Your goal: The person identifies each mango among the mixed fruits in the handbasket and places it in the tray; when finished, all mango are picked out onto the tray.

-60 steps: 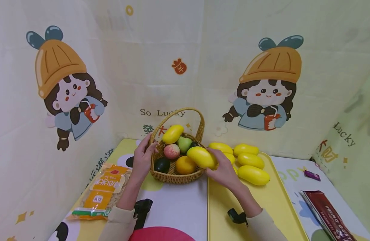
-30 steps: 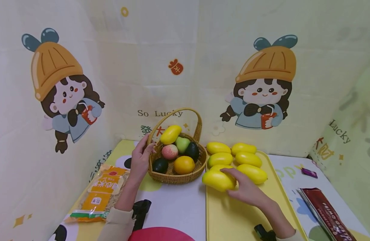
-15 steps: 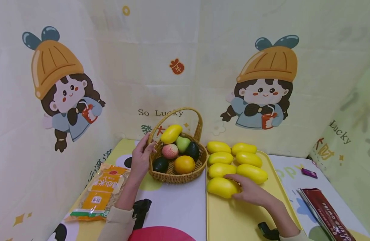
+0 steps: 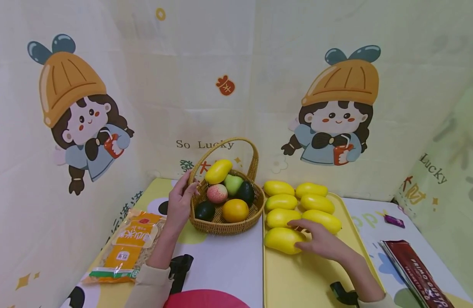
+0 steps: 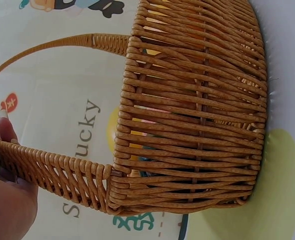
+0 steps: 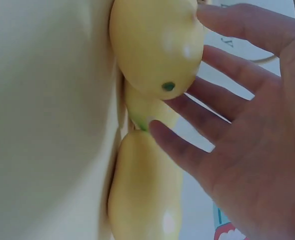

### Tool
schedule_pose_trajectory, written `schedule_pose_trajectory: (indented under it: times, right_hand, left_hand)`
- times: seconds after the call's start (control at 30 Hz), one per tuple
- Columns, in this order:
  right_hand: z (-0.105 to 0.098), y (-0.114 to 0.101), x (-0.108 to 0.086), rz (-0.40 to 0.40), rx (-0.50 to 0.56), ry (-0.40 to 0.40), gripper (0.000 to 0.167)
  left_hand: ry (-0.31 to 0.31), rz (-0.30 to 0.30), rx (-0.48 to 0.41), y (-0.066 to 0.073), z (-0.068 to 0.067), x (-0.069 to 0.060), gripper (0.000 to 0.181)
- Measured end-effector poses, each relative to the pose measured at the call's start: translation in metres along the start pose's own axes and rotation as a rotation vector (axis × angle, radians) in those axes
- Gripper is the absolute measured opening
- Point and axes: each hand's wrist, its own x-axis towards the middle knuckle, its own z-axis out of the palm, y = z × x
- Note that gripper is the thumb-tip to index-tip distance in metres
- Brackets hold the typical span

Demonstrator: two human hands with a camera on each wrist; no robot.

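A wicker basket (image 4: 229,229) stands at the back left with its handle upright. It holds a mango (image 4: 219,171), a peach (image 4: 217,193), a green pear (image 4: 233,185), two avocados (image 4: 204,211) and an orange (image 4: 235,211). My left hand (image 4: 180,200) grips the left side of the basket's handle (image 5: 62,167). Two columns of yellow mangoes lie on the yellow tray (image 4: 298,282). Over the nearest mango (image 4: 283,240), at the left column's front, is my right hand (image 4: 324,240), its fingers spread. The right wrist view shows the fingertips close to a mango (image 6: 157,45); contact is unclear.
An orange-labelled food bag (image 4: 130,246) lies left of the left forearm. Right of the tray are a dark red spaghetti packet (image 4: 415,273) and a small purple packet (image 4: 394,221). A printed cloth backdrop (image 4: 236,98) rises behind the table.
My right hand has brought a mango from the basket's right side to the tray, set it down at the left column's front, and loosened its fingers. My left hand keeps holding the handle.
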Motion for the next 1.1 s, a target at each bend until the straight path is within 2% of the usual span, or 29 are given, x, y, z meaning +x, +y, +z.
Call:
schedule_pose_trajectory:
  times: [0.17, 0.4, 0.5, 0.73, 0.83, 1.1]
  right_hand:
    - [0.000, -0.009, 0.008, -0.030, -0.017, 0.058, 0.046]
    - [0.005, -0.024, 0.024, -0.047, -0.037, 0.141, 0.043]
    - [0.008, -0.031, 0.034, -0.075, -0.063, 0.187, 0.041]
    - [0.017, -0.047, 0.067, -0.163, -0.020, 0.285, 0.033]
    - [0.020, -0.054, 0.082, -0.172, 0.001, 0.279, 0.034]
    - [0.026, -0.065, 0.125, -0.137, 0.046, 0.190, 0.039]
  left_hand:
    - [-0.003, -0.013, 0.005, 0.001, -0.002, -0.001, 0.051]
    - [0.001, 0.001, -0.001, 0.001, -0.002, 0.000, 0.050]
    - [0.002, 0.001, -0.008, 0.000, -0.001, 0.000, 0.050]
    - [0.008, -0.003, -0.009, 0.000, 0.000, -0.001, 0.051]
    - [0.010, -0.007, -0.003, 0.000, -0.001, 0.000, 0.052]
    - [0.014, 0.008, -0.020, 0.000, 0.001, 0.001, 0.051]
